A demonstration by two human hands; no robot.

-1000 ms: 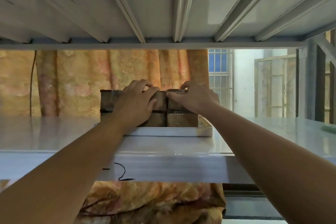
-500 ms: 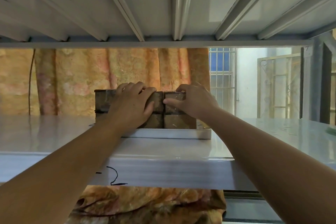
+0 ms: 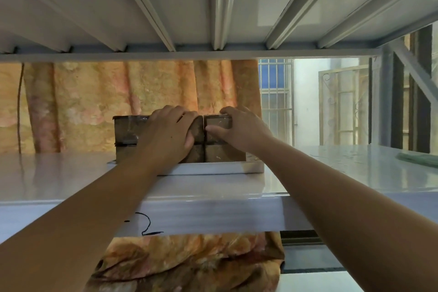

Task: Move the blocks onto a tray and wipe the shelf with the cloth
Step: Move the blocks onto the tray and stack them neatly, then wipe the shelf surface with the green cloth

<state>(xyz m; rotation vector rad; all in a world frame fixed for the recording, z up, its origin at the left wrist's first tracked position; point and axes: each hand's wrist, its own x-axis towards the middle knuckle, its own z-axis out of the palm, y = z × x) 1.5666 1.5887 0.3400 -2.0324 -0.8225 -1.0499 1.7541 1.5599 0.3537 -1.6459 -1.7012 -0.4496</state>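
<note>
Brown blocks wrapped in clear film stand two layers high on a white tray (image 3: 213, 168) in the middle of the white shelf (image 3: 331, 173). My left hand (image 3: 166, 133) grips the upper left block (image 3: 128, 128), fingers over its top. My right hand (image 3: 239, 128) holds the upper right block (image 3: 218, 122), thumb on its front face and fingers behind it. The two upper blocks touch side by side. Lower blocks (image 3: 222, 154) show beneath them. A green cloth (image 3: 419, 159) lies at the shelf's far right edge.
Another shelf board with ribs (image 3: 218, 12) hangs low overhead. An orange patterned curtain (image 3: 118, 102) hangs behind the shelf and bunches up below it. A barred window (image 3: 275, 102) and a metal gate show at the back right. Bare shelf surface lies on both sides of the tray.
Both hands stay on the upper blocks; the right thumb has slid onto the front of the right block. The view has shifted slightly.
</note>
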